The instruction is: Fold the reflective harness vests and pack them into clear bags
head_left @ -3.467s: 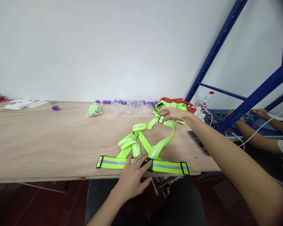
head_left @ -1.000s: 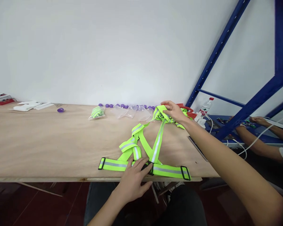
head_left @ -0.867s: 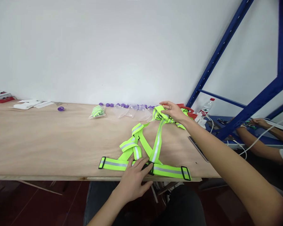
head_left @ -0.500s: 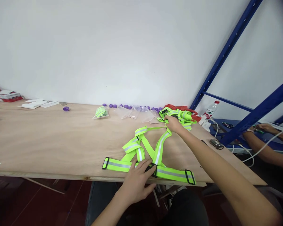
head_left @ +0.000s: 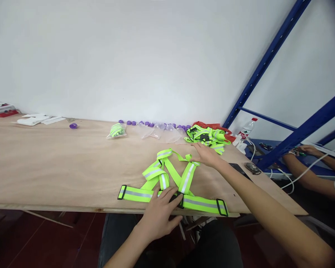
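Note:
A neon-yellow reflective harness (head_left: 187,178) with grey stripes and black buckles lies spread near the table's front edge. My left hand (head_left: 160,208) rests flat on its waist strap at the middle, fingers apart, partly covering a black buckle. At the top of the right shoulder strap is my right hand (head_left: 206,154), its fingers stretched out over the strap's upper end. Behind it lies a heap of similar reflective harnesses (head_left: 208,137), partly on red plastic.
Clear plastic bags (head_left: 171,134) and several purple rings (head_left: 147,123) line the wall. A bagged harness (head_left: 117,130) sits left of them. At right are a phone (head_left: 239,170), a bottle (head_left: 248,127), a blue rack (head_left: 304,132) and another person's arms (head_left: 307,171).
My right hand has opened and drawn slightly back toward me, and the shoulder strap's top end has dropped onto the table. My left hand stays on the waist strap.

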The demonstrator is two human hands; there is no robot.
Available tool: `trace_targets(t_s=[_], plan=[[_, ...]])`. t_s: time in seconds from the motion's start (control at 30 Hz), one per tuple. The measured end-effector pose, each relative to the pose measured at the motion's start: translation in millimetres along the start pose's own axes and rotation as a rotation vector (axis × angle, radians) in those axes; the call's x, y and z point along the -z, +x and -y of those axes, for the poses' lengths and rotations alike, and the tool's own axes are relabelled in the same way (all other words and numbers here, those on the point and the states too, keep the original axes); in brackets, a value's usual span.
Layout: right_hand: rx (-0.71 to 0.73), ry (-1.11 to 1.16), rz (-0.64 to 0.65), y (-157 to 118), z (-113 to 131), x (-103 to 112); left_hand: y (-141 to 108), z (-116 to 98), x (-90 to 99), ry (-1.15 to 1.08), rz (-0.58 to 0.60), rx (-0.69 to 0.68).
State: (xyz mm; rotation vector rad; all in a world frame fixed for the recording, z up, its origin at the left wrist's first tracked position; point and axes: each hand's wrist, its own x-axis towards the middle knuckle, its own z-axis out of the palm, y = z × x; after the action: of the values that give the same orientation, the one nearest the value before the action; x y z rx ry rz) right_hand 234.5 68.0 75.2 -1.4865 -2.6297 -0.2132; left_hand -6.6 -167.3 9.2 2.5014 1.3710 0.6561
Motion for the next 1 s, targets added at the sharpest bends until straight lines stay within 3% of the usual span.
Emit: trace_targets(t_s=[0.13, 0.43, 0.77, 1.0], plan=[[-0.117, -0.14, 0.041, -13.1, 3.4, -0.2, -0.1, 0.4, -0.5, 0.007, -0.011, -0.01], [-0.102, 0.095, 0.074, -27.1, 1.4, -26.5, -0.5, -0.1, 0.8, 0.034, -0.028, -0.025], [-0.263, 0.659, -0.129, 7.2, -15.8, -18.9, -0.7, 1.2, 0.8, 0.031, -0.012, -0.027], [-0.256, 1.014, -0.037, 14.5, -27.3, 4.5, -0.5, -0.1, 2.7, 0.038, -0.01, -0.022]])
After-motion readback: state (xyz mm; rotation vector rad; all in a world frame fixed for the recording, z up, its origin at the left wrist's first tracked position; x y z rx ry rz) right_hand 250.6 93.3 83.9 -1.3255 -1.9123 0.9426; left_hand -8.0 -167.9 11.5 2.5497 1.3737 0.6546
